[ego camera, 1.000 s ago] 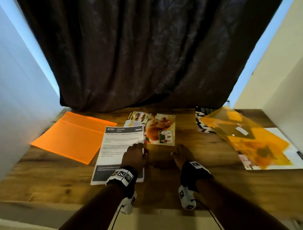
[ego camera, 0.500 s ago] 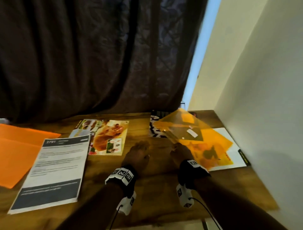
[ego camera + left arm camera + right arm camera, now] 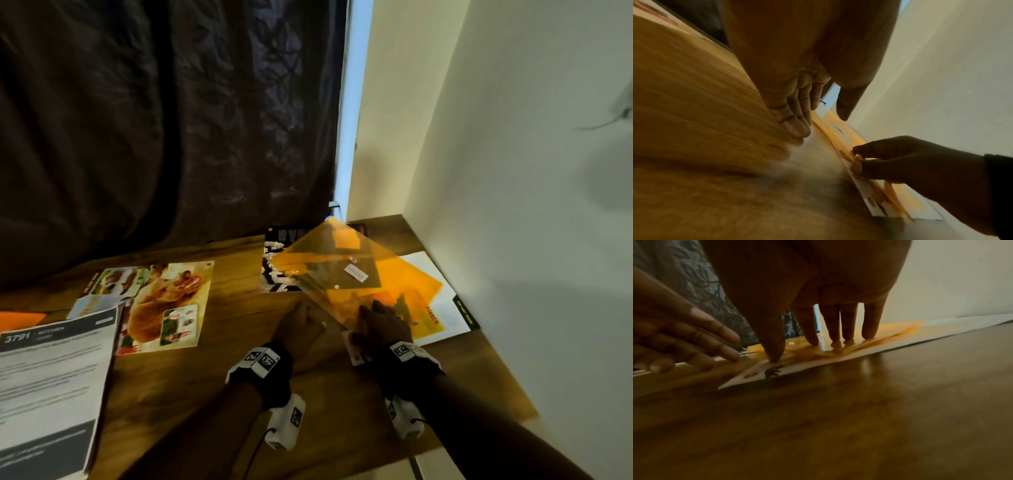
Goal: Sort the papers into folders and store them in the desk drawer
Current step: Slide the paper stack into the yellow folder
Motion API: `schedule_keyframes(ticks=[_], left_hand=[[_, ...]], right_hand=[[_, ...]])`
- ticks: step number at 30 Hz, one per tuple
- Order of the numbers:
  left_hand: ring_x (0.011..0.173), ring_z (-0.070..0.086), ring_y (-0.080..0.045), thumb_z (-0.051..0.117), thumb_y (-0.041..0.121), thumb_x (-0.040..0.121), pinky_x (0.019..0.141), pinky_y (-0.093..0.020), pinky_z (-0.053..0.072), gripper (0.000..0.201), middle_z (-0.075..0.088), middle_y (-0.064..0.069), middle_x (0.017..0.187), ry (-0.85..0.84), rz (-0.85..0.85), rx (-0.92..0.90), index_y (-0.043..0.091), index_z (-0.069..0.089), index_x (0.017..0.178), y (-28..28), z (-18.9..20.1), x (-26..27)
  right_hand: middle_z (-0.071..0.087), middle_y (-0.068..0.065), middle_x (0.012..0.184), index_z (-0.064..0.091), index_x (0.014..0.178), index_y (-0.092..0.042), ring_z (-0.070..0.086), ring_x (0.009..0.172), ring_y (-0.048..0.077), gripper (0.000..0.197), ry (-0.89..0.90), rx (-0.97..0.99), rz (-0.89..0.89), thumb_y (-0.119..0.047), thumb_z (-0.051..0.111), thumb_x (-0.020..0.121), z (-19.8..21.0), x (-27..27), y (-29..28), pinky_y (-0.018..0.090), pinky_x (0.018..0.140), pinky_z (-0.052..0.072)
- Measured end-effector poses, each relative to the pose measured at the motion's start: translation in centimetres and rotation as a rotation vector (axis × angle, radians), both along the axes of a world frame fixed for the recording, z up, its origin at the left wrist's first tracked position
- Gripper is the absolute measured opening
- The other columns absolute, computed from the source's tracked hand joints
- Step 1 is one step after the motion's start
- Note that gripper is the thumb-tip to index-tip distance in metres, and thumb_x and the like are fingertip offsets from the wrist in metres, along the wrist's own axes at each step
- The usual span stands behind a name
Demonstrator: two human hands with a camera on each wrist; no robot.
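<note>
A translucent yellow folder (image 3: 346,274) lies at the desk's far right. It overlaps a white printed sheet (image 3: 442,308) and a black-and-white patterned paper (image 3: 274,270). My right hand (image 3: 383,322) presses straight fingertips (image 3: 838,337) on the folder's near corner, with the thumb tip on the printed sheet under it. My left hand (image 3: 301,322) lies flat beside the folder's left edge, its straight fingers (image 3: 795,128) touching the desk. A white document headed 3791 (image 3: 51,383) and a colourful flyer (image 3: 164,305) lie to the left. An orange folder (image 3: 20,320) shows at the far left edge.
The wooden desk (image 3: 239,394) meets a pale wall (image 3: 513,240) on the right and a dark curtain (image 3: 171,120) behind. Bare wood lies between the flyer and my hands. No drawer is in view.
The view has swung right. Both hands have moved right across the desk: the left came off the white document, and the right now presses on the yellow folder.
</note>
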State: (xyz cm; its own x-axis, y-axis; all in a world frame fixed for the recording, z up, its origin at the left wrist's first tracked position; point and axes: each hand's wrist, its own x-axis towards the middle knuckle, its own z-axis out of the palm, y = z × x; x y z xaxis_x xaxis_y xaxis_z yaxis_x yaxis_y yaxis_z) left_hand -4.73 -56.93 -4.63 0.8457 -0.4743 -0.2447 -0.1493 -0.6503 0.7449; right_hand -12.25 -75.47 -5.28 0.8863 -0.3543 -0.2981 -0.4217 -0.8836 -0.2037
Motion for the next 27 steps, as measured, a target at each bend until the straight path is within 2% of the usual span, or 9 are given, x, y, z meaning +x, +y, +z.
schedule_keyframes(ticks=[4, 6, 8, 10, 13, 15, 19, 23, 27], left_hand=[[0.106, 0.062, -0.026, 0.063, 0.019, 0.092, 0.091, -0.046, 0.053, 0.039, 0.064, -0.006, 0.120, 0.149, 0.049, -0.186, 0.017, 0.051, 0.128, -1.1, 0.2, 1.0], [0.098, 0.065, -0.027, 0.062, 0.024, 0.091, 0.080, -0.046, 0.055, 0.034, 0.066, -0.006, 0.114, 0.255, 0.066, -0.263, 0.020, 0.054, 0.124, -1.6, -0.4, 1.7], [0.082, 0.061, -0.028, 0.062, 0.035, 0.088, 0.071, -0.040, 0.048, 0.028, 0.066, -0.007, 0.097, 0.414, 0.122, -0.379, 0.016, 0.060, 0.107, -2.3, -0.2, 2.0], [0.078, 0.057, -0.030, 0.061, 0.040, 0.090, 0.071, -0.042, 0.046, 0.031, 0.061, -0.012, 0.085, 0.518, 0.166, -0.480, 0.010, 0.060, 0.097, -2.9, 0.4, 2.2], [0.086, 0.068, -0.033, 0.057, 0.036, 0.097, 0.080, -0.046, 0.056, 0.034, 0.069, -0.019, 0.098, 0.580, 0.236, -0.545, 0.006, 0.058, 0.112, -3.6, 0.5, 2.6], [0.092, 0.070, -0.034, 0.059, 0.028, 0.096, 0.078, -0.046, 0.058, 0.033, 0.069, -0.020, 0.109, 0.626, 0.302, -0.586, 0.007, 0.055, 0.122, -4.0, 0.2, 2.7], [0.092, 0.066, -0.030, 0.059, 0.007, 0.092, 0.069, -0.041, 0.056, 0.030, 0.067, -0.013, 0.107, 0.556, 0.410, -0.520, 0.011, 0.053, 0.122, -4.0, -0.8, 2.9], [0.105, 0.064, -0.028, 0.058, 0.000, 0.091, 0.091, -0.050, 0.054, 0.039, 0.066, -0.007, 0.119, 0.426, 0.356, -0.525, 0.019, 0.053, 0.124, -3.1, -1.1, 3.0], [0.105, 0.066, -0.025, 0.053, -0.008, 0.090, 0.087, -0.044, 0.056, 0.044, 0.068, -0.007, 0.116, 0.305, 0.298, -0.583, 0.017, 0.055, 0.126, -1.8, 0.4, 3.4]], right_hand=[[0.061, 0.005, 0.119, 0.062, 0.110, -0.027, 0.059, 0.110, 0.032, 0.034, 0.033, -0.043, 0.067, -0.049, 0.055, 0.085, 1.2, 0.5, 0.0, 0.049, 0.095, 0.047], [0.067, 0.005, 0.112, 0.067, 0.101, -0.025, 0.063, 0.108, 0.029, 0.029, 0.015, -0.099, 0.078, -0.043, 0.047, 0.091, 1.6, 0.7, 0.0, 0.053, 0.103, 0.039], [0.070, 0.004, 0.108, 0.067, 0.099, -0.025, 0.064, 0.105, 0.029, 0.029, 0.004, -0.189, 0.110, -0.041, 0.044, 0.092, 2.3, 0.7, 0.3, 0.058, 0.108, 0.031], [0.070, 0.004, 0.104, 0.067, 0.101, -0.024, 0.066, 0.099, 0.030, 0.027, -0.008, -0.212, 0.163, -0.039, 0.045, 0.094, 2.8, 0.9, 0.6, 0.055, 0.100, 0.041], [0.072, 0.004, 0.093, 0.067, 0.095, -0.021, 0.069, 0.085, 0.031, 0.025, -0.065, -0.208, 0.236, -0.037, 0.047, 0.093, 2.7, 1.0, 1.1, 0.044, 0.080, 0.055], [0.072, 0.005, 0.091, 0.066, 0.093, -0.021, 0.069, 0.084, 0.032, 0.025, -0.119, -0.177, 0.257, -0.034, 0.045, 0.092, 2.6, 0.7, 1.4, 0.043, 0.076, 0.056], [0.071, 0.004, 0.109, 0.066, 0.107, -0.023, 0.066, 0.099, 0.029, 0.036, -0.189, 0.010, 0.312, -0.042, 0.038, 0.095, 3.1, 0.2, 1.7, 0.042, 0.089, 0.051], [0.060, -0.004, 0.133, 0.060, 0.124, -0.029, 0.056, 0.120, 0.020, 0.035, -0.207, 0.118, 0.243, -0.042, 0.042, 0.096, 3.3, 0.6, 0.8, 0.041, 0.102, 0.044], [0.046, -0.006, 0.148, 0.050, 0.135, -0.032, 0.043, 0.135, 0.020, 0.042, -0.321, 0.120, 0.255, -0.029, 0.050, 0.093, 4.5, 1.7, 0.0, 0.042, 0.109, 0.039]])
